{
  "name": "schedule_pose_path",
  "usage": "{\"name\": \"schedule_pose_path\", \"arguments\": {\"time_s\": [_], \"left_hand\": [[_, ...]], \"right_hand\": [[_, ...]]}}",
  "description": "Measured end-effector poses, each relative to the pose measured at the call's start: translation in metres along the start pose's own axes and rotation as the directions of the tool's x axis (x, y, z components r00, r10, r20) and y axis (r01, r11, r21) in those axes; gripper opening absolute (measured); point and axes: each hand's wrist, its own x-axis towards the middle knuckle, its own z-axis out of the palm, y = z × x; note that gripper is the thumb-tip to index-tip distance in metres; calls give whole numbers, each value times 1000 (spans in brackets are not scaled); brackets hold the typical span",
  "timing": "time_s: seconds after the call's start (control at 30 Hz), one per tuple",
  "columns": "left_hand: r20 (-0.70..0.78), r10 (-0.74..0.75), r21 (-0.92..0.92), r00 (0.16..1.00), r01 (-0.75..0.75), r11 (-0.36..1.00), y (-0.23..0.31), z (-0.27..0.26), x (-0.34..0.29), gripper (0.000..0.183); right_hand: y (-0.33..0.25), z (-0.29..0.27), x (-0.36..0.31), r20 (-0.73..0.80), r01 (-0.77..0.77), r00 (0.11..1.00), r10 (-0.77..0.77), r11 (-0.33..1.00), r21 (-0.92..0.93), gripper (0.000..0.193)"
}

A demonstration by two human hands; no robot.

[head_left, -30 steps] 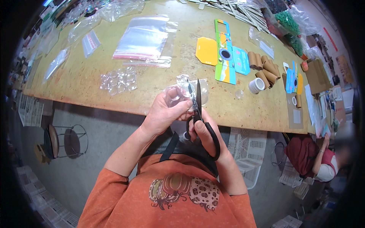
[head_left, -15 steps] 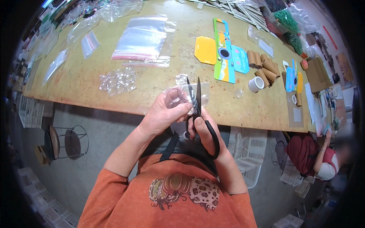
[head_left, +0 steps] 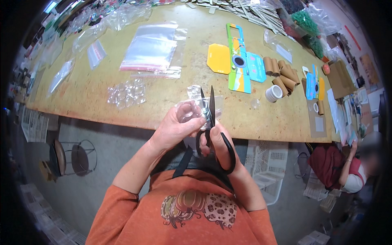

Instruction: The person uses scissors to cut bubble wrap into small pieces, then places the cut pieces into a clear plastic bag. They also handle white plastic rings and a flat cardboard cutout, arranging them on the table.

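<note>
Pinched in my left hand (head_left: 173, 125) is a clear plastic sheet (head_left: 192, 108) with round molded domes, held at the table's front edge. My right hand (head_left: 221, 143) grips black-handled scissors (head_left: 212, 107), their blades parted and pointing away from me, with the plastic between or against them; the exact contact is hard to make out. Left of my hands lies another clear domed sheet (head_left: 127, 93). A single clear round dome (head_left: 255, 103) rests on the table to the right.
Clear zip bags (head_left: 149, 47) lie stacked at the back left. A colorful printed card cutout (head_left: 239, 61) lies ahead, beside brown cardboard tubes (head_left: 286, 73) and a stack of white rings (head_left: 274, 93). Flat strips (head_left: 253, 12) pile at the far edge. A person (head_left: 350, 169) sits at far right.
The view has shifted slightly, so the table things sit a little lower. The scissor blades look slightly closer together, and both hands stay in nearly the same place with the plastic.
</note>
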Motion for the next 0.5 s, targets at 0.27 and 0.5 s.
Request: {"name": "schedule_pose_path", "arguments": {"time_s": [0.27, 0.5], "left_hand": [[-52, -2, 27, 999, 4, 1000, 2, 2, 3, 13], [0, 26, 58, 1000, -26, 998, -5, -7, 5, 14]], "right_hand": [[1, -4, 0, -50, -48, 998, 46, 998, -28, 54], [-2, -3, 4, -31, -37, 999, 38, 998, 41, 57]]}}
